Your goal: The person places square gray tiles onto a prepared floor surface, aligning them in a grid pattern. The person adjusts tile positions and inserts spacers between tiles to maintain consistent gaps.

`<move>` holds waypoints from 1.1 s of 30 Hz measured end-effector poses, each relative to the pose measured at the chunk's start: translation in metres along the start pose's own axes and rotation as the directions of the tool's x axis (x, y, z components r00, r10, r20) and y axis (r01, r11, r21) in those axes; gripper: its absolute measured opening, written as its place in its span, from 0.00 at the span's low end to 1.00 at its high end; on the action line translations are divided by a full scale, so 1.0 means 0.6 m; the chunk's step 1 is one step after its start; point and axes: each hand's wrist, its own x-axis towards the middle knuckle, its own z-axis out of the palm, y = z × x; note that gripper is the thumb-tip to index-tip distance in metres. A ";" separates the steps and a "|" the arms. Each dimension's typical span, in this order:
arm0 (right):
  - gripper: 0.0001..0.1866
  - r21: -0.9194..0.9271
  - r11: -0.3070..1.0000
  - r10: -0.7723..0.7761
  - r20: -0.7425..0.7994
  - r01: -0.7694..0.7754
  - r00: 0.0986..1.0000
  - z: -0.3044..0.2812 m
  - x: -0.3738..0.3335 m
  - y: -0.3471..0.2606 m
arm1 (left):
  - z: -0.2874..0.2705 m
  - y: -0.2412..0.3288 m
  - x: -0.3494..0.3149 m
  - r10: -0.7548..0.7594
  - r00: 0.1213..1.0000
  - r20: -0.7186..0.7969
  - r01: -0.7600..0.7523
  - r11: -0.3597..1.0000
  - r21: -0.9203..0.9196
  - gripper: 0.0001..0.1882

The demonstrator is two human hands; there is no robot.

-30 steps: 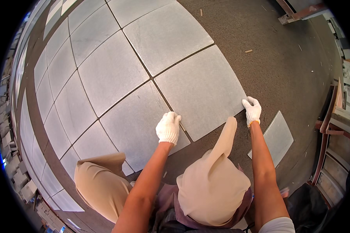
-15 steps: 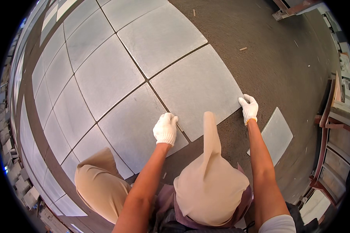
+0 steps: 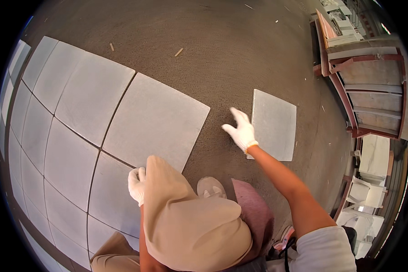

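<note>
Floor tiles (image 3: 70, 154) in a grid, left of frame. Left hand (image 3: 136, 185), lower centre-left, curled over grid, partly behind knee (image 3: 190, 222); can't tell if gripping. Right hand (image 3: 241, 130), centre, fingers spread, holds nothing, nearer loose tile (image 3: 275, 124), just rightward, long axis near-vertical.

The right hand (image 3: 242, 131) (white-gloved, spread wide) hovers near a loose grey tile (image 3: 275, 124), the left hand (image 3: 136, 185) over laid tiles (image 3: 71, 161).

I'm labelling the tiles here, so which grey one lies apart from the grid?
The grey tile beside the right gloved hand: it lies alone on the brown floor, while the other tiles form rows.
</note>
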 end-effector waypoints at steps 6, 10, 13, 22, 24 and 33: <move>0.47 -0.144 0.757 0.579 -0.304 -0.638 0.756 -0.120 -0.119 0.296 | 0.060 -0.054 0.033 0.416 0.903 -0.111 -0.425 0.902 -0.074 0.08; 0.54 -0.049 0.613 0.759 -0.244 -0.789 0.604 -0.160 -0.202 0.400 | 0.096 -0.028 -0.014 0.452 0.859 0.238 -0.481 0.874 0.075 0.08; 0.56 -0.050 0.612 0.765 -0.215 -0.789 0.607 -0.170 -0.216 0.458 | 0.104 0.009 -0.050 0.498 0.689 0.526 -0.652 0.743 0.151 0.10; 0.51 -0.031 0.625 0.780 -0.012 -0.780 0.626 -0.197 -0.181 0.479 | 0.061 0.147 -0.100 0.500 0.065 0.863 -0.990 0.141 -0.007 0.18; 0.46 -0.008 0.625 0.780 -0.001 -0.780 0.625 -0.200 -0.200 0.525 | 0.178 0.052 -0.117 0.597 0.312 0.739 -0.832 0.548 -0.091 0.22; 0.38 0.267 0.484 0.837 0.136 -0.833 0.530 -0.121 -0.214 0.394 | 0.233 0.120 -0.168 0.337 0.281 0.898 -0.766 0.643 -0.001 0.31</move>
